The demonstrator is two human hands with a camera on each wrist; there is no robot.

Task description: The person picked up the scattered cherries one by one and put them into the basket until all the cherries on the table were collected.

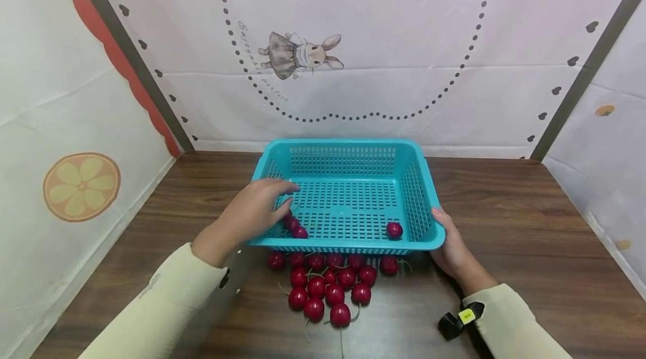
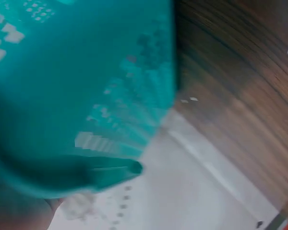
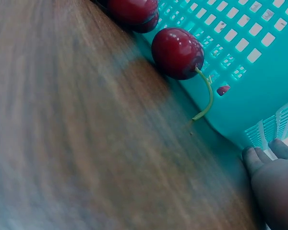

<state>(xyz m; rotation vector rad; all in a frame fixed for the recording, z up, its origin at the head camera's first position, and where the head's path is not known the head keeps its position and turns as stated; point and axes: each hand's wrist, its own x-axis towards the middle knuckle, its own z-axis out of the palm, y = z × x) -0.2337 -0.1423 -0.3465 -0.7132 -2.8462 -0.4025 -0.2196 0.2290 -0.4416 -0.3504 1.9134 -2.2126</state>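
A turquoise plastic basket [image 1: 348, 243] with slotted walls stands on the table. My left hand [image 1: 252, 207] reaches over its left rim, thumb and fingers apart, with nothing seen between them. Below that hand, several red cherries [image 1: 294, 224] lie in the basket's front left corner, partly hidden by it. A single cherry [image 1: 394, 230] sits inside at the front right. My right hand [image 1: 452, 244] holds the basket's right front corner, thumb at the rim; in the right wrist view its fingers [image 3: 252, 159] lie against the outer wall. The left wrist view is blurred and mostly basket wall [image 2: 62, 110].
Many stemmed cherries [image 1: 335, 294] lie grouped on the wooden table [image 1: 504, 207] before the basket, the back row close to its front wall. One cherry [image 3: 177, 52] touches or nearly touches that wall. A printed cloth [image 1: 393, 22] hangs behind.
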